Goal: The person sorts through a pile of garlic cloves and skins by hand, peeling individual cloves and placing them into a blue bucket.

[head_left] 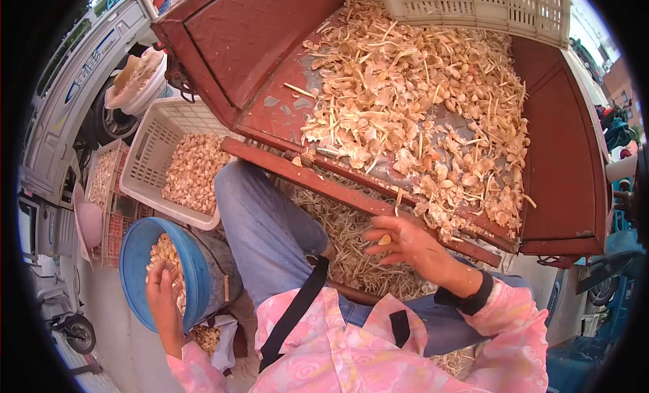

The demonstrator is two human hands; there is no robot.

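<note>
My left hand is at the near rim of a blue bucket, its fingers extended over the opening and partly apart. Peeled-looking garlic cloves fill the visible part of the bucket. At the front edge of a red truck bed, my right hand has its palm turned up and a single garlic clove held among its fingers. On the bed beyond it lies a broad heap of garlic skins, stalks and loose cloves.
A white plastic crate of garlic cloves stands behind the bucket. Left of it is another filled crate with a pink hat. A pale crate rests on the bed's far side. Husks and stalks cover the ground between my legs.
</note>
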